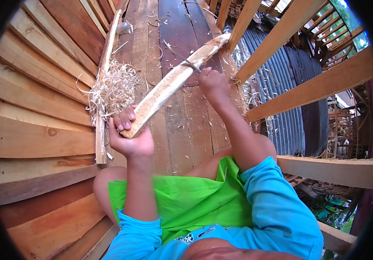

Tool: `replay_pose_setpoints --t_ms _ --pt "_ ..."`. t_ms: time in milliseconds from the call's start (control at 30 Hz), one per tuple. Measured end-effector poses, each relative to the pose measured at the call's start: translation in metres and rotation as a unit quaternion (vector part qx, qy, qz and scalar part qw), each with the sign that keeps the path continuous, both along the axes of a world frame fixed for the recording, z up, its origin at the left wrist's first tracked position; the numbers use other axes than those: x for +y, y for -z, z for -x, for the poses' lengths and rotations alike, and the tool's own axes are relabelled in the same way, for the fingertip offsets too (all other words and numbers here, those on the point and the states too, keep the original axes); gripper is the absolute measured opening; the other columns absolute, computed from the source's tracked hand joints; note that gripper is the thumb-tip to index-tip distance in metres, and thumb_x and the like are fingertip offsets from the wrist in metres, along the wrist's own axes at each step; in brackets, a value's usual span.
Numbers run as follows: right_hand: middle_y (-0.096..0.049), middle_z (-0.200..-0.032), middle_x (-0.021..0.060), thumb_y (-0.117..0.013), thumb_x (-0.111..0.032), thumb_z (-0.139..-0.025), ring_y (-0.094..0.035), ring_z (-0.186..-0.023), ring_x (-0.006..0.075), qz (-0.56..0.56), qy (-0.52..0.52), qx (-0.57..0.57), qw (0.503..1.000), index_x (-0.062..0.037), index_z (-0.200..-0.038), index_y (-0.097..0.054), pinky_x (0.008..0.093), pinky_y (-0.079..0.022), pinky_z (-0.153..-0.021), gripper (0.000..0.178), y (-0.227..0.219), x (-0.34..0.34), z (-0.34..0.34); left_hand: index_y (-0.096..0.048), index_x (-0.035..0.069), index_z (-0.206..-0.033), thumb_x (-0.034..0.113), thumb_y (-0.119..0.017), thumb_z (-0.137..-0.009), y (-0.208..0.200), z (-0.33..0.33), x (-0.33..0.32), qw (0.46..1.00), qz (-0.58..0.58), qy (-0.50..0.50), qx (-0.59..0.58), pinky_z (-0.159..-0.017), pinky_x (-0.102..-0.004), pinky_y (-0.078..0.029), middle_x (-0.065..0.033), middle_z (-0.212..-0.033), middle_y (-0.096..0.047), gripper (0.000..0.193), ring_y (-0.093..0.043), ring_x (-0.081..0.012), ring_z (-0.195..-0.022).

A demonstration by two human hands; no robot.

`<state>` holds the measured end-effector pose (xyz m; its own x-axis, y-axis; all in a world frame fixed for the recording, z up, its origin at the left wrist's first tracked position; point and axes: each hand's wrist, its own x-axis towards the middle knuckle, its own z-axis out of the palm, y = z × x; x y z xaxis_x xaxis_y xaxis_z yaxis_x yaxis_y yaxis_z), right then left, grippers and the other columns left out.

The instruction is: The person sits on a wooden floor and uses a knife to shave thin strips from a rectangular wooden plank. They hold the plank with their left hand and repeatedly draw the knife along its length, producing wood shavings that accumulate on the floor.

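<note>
A long pale strip of wood (169, 89) slants from my left hand up to the far right, its far end beside a railing post. My left hand (130, 133) is closed around the strip's near end, fingers curled over its edge. In my closed right hand (214, 83) is a knife, its handle hidden by the fingers. The thin dark knife blade (185, 62) lies across the strip beyond its middle, tip pointing to the far left. Whether the edge is cutting in cannot be told.
Curly wood shavings (116, 89) are heaped by the plank wall (35, 130) at left, against a narrow upright-edged board (101, 143). More shavings dot the plank floor (178, 130). Along the right run wooden railing slats (312, 89), with corrugated metal sheeting (277, 82) beyond them.
</note>
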<state>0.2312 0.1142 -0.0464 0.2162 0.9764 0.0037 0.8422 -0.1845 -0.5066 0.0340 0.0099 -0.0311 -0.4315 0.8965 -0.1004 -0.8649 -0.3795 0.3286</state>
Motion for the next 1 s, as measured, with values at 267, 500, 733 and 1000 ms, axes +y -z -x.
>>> replay_pose_setpoints --t_ms 267,500,733,1000 --pt "-0.060 -0.060 0.0246 -0.035 -0.034 -0.095 -0.062 -0.060 0.0444 -0.091 -0.146 0.009 0.985 0.0005 -0.063 -0.066 0.0519 -0.052 -0.065 0.056 -0.005 -0.029 0.035 -0.037 0.016 -0.066 0.021 -0.035 -0.096 0.001 0.003 0.004 1.000 0.003 -0.002 -0.003 -0.102 -0.0417 -0.037 0.0003 -0.060 -0.038 0.030 -0.045 -0.0192 -0.075" --pt "-0.059 -0.054 0.0220 -0.037 -0.031 -0.094 -0.061 -0.052 0.0408 -0.074 -0.180 0.007 0.981 -0.0007 -0.059 -0.065 0.0497 -0.052 -0.057 0.054 -0.016 -0.064 0.065 -0.038 0.014 -0.066 0.010 -0.041 -0.088 0.003 0.022 -0.005 1.000 -0.015 -0.006 0.000 -0.103 -0.0446 -0.039 -0.0007 -0.062 -0.039 0.023 -0.046 -0.0203 -0.076" --pt "-0.058 -0.052 0.0208 -0.035 -0.031 -0.095 -0.061 -0.051 0.0395 -0.097 -0.098 -0.017 0.990 -0.0005 -0.057 -0.063 0.0499 -0.052 -0.055 0.056 0.006 -0.042 0.054 -0.037 0.016 -0.065 0.017 -0.038 -0.093 0.008 0.019 0.003 0.998 -0.056 -0.009 0.005 -0.101 -0.0427 -0.040 0.0000 -0.060 -0.040 0.028 -0.047 -0.0203 -0.074" --pt "-0.061 -0.060 0.0243 -0.032 -0.034 -0.096 -0.063 -0.057 0.0432 -0.032 -0.161 -0.049 0.985 -0.0002 -0.063 -0.066 0.0531 -0.053 -0.062 0.058 -0.017 -0.063 0.069 -0.036 0.016 -0.065 0.020 -0.040 -0.093 0.005 0.010 0.002 0.999 -0.010 -0.024 -0.022 -0.099 -0.0410 -0.039 0.0007 -0.060 -0.038 0.029 -0.045 -0.0189 -0.073"
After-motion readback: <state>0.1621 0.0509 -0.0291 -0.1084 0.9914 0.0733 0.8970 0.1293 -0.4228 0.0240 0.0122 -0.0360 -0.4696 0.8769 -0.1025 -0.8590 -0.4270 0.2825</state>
